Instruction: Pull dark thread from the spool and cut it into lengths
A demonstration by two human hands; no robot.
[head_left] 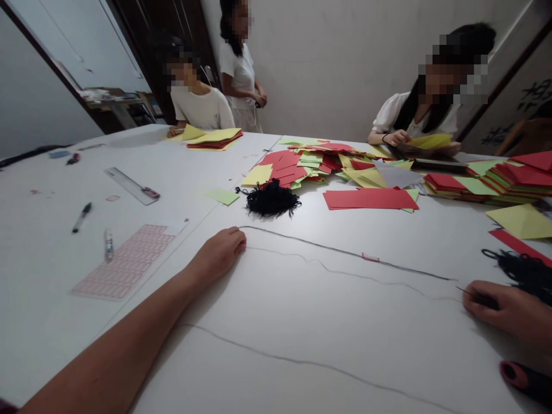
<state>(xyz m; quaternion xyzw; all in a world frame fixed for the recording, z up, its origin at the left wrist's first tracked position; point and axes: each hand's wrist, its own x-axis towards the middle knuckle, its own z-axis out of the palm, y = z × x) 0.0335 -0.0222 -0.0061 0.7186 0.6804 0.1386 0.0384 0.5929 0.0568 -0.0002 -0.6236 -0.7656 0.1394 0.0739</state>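
Note:
My left hand (pixel 230 244) is closed in a pinch on the left end of a black string (pixel 302 244), which runs across the white table toward the right. A small red-edged label (pixel 370 257) lies at this string. My right hand (pixel 500 307) is closed near the string's far end, with a thin dark strand (pixel 463 290) sticking out from its fingers; the rest of what it holds is mostly hidden. Two fainter lines cross the table below the string. Beyond my left hand sits a bundle of black yarn (pixel 271 199). Another black yarn bundle (pixel 524 267) lies beyond my right hand.
A pile of coloured paper (pixel 297 164) and stacked paper (pixel 495 184) lie at the back. On the left are a label sheet (pixel 133 261), glue stick (pixel 109 244), marker (pixel 81 218) and ruler (pixel 129 184). A black-and-red handle (pixel 524 379) is at lower right. Several people are across the table.

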